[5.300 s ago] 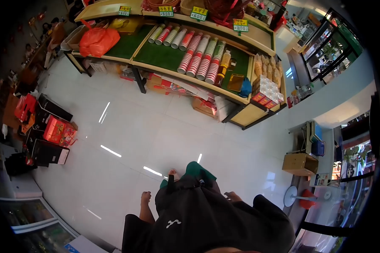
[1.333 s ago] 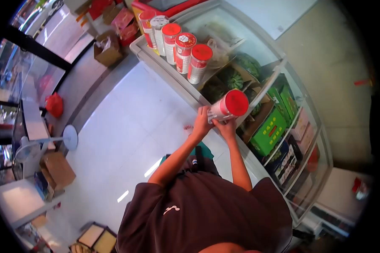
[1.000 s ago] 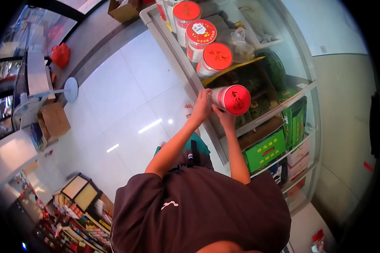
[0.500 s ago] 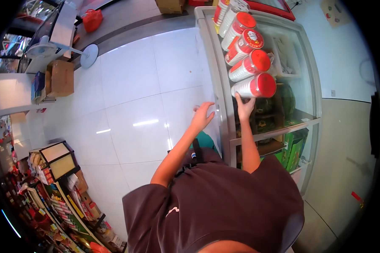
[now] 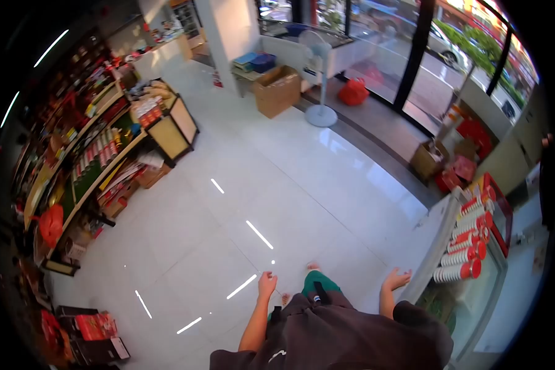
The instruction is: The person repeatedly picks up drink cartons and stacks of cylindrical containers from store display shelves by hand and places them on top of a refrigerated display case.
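My left hand [image 5: 267,283] hangs over the tiled floor, its fingers curled together with nothing visible in them. To the right, my right hand [image 5: 398,279] is empty, fingers spread, near the edge of the glass-topped display case [image 5: 431,245]. Several ribbed canisters with red lids lie or lean in a row on that case; the nearest canister [image 5: 456,271] is a short way beyond my right hand, not touching it.
A tiered shelf [image 5: 117,154] with goods runs along the left. Ahead are a cardboard box [image 5: 277,92], a white fan [image 5: 321,116] and a red bag [image 5: 353,92] by the glass doors. Red boxes [image 5: 95,327] sit at the lower left.
My right hand has let go of the nearest canister and moved away from it. My left hand has drawn its fingers in. The view has turned left, towards the shelf and doors.
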Demonstrator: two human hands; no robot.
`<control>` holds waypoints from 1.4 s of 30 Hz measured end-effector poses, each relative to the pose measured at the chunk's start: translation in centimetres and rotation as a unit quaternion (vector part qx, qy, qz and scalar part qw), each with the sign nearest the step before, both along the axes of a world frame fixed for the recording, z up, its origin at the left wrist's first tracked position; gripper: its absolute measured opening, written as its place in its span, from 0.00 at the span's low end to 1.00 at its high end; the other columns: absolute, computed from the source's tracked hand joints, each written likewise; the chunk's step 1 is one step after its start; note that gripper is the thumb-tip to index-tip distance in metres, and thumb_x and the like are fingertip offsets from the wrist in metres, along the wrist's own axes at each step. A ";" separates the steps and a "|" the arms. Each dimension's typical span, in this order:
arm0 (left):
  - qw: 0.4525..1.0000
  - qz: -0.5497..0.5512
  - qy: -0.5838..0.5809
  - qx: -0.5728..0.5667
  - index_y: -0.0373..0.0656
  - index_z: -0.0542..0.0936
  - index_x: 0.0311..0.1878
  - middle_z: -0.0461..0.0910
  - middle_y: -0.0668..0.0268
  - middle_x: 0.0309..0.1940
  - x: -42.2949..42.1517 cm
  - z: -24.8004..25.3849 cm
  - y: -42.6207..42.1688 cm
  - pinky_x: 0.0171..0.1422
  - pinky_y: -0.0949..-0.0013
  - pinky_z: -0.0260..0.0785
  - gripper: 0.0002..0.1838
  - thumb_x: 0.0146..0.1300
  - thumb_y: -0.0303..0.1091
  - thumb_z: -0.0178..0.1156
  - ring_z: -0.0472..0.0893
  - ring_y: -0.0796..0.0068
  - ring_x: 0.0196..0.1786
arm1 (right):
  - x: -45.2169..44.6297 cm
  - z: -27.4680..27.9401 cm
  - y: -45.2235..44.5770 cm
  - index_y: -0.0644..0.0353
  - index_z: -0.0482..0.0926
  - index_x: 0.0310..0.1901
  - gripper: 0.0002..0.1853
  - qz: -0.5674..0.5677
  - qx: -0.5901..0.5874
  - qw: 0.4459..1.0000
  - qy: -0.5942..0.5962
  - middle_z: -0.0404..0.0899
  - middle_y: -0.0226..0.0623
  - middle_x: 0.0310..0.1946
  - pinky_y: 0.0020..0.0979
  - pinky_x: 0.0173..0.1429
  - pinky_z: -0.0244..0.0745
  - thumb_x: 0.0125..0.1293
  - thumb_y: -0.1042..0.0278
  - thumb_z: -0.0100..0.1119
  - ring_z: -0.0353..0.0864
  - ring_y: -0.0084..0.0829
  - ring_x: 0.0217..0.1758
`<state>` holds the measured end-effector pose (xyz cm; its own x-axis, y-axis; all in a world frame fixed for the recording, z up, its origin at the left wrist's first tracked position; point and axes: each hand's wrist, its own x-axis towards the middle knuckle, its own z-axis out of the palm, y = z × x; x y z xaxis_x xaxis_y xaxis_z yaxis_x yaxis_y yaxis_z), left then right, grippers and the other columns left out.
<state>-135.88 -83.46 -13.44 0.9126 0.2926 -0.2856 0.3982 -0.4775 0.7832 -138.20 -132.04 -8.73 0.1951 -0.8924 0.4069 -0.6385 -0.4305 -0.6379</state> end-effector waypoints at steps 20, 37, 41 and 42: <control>0.877 0.432 0.190 -0.086 0.36 0.75 0.22 0.69 0.63 0.14 -18.9 -3.7 27.4 0.18 0.64 0.61 0.12 0.55 0.34 0.52 0.69 0.72 0.15 | 32.6 -6.5 52.1 0.65 0.76 0.49 0.27 0.552 0.379 0.501 0.548 0.81 0.45 0.38 0.39 0.33 0.79 0.55 0.49 0.58 0.82 0.38 0.33; 0.900 0.359 0.068 -0.237 0.42 0.75 0.41 0.77 0.64 0.27 19.3 -9.8 71.9 0.19 0.73 0.62 0.12 0.59 0.39 0.53 0.74 0.76 0.23 | 45.6 -2.7 74.4 0.63 0.77 0.46 0.22 0.427 0.328 0.642 0.546 0.81 0.42 0.34 0.38 0.33 0.80 0.57 0.52 0.58 0.82 0.37 0.31; 0.934 0.234 0.208 -0.172 0.39 0.77 0.42 0.79 0.60 0.29 26.9 -10.1 83.6 0.24 0.61 0.68 0.14 0.57 0.38 0.53 0.77 0.65 0.24 | 45.8 -0.8 77.5 0.67 0.72 0.55 0.27 0.393 0.419 0.579 0.578 0.80 0.49 0.43 0.45 0.44 0.79 0.61 0.54 0.54 0.82 0.45 0.41; 0.966 0.145 0.198 -0.084 0.39 0.77 0.41 0.79 0.56 0.30 29.5 -9.7 86.6 0.28 0.57 0.69 0.14 0.57 0.37 0.52 0.78 0.60 0.26 | 47.5 0.5 80.6 0.64 0.73 0.55 0.24 0.385 0.413 0.576 0.591 0.80 0.48 0.42 0.44 0.43 0.79 0.62 0.55 0.53 0.82 0.43 0.41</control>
